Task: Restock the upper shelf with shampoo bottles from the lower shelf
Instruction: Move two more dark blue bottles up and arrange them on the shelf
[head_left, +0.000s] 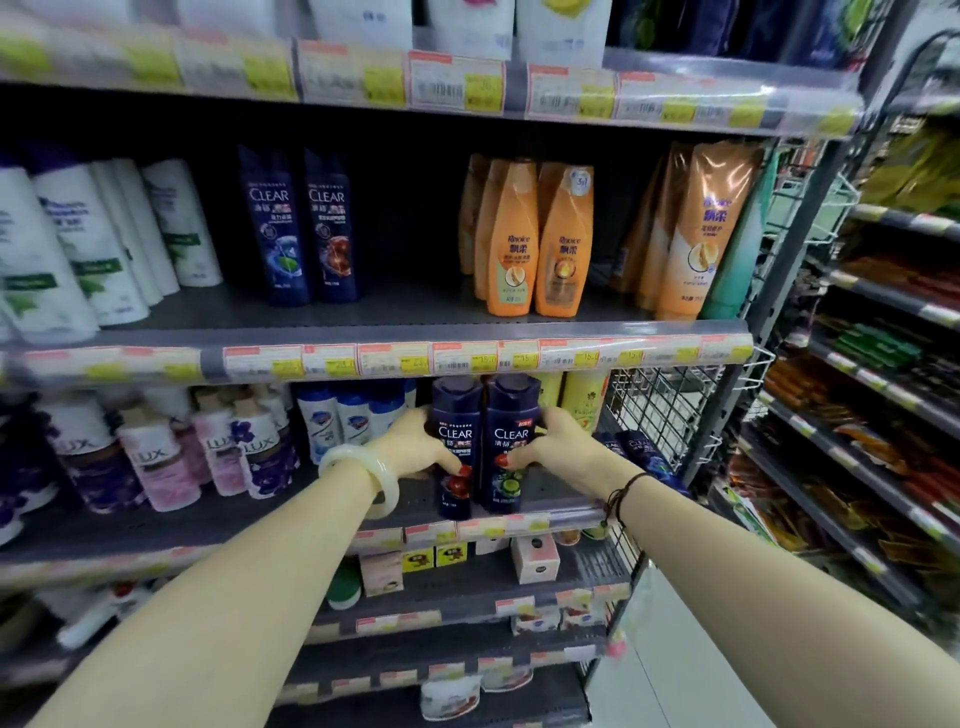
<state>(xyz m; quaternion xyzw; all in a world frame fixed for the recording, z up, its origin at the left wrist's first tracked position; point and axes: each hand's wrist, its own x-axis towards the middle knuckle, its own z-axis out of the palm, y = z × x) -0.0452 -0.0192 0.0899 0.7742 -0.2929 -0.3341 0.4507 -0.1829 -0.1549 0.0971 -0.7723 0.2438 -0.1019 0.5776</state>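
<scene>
Store shelving carries toiletries; two dark bottles (483, 447) stand upright, side by side, at the lower shelf (311, 512) front. Left hand (415, 441) and right hand (561, 441) press them together from outside. Judged rigid, smooth, moderately heavy; mid-body grip suits.

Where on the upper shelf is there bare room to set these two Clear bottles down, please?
The widest bare patch of the upper shelf lies between the two standing Clear bottles and the orange Rejoice bottles. The left end is crowded with white bottles; the right end is packed with orange refill pouches.
</scene>
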